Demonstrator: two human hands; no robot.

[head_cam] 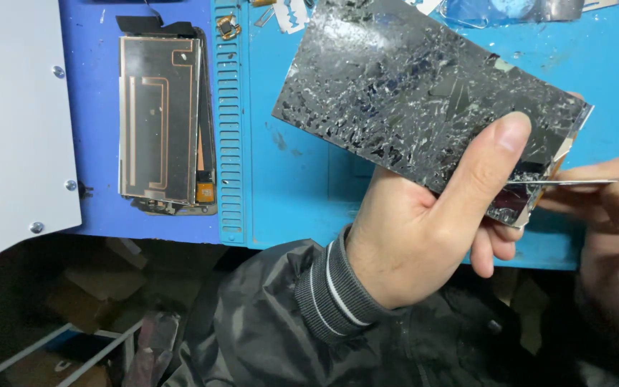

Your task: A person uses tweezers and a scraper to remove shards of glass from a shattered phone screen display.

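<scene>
From the head camera I see my left hand (424, 222) at about 5 o'clock of centre, gripping a shattered screen panel (417, 86) that tilts from 11 o'clock up top down to 4 o'clock; my thumb presses flat on its cracked face and my fingers curl beneath its lower corner. My right hand (614, 215) comes in at 3 o'clock, closed tight around a thin metal blade (574, 182) whose tip touches the panel's lower right corner, just beside my left thumb. Under the panel lies a blue mat (302, 179). At 9 o'clock a stack of phone parts (162, 118) rests flat, well apart from the panel. At the far 9 o'clock edge sits a white plate (8, 115) with screws. At 12 o'clock a razor blade (294, 14) lies on the mat.
</scene>
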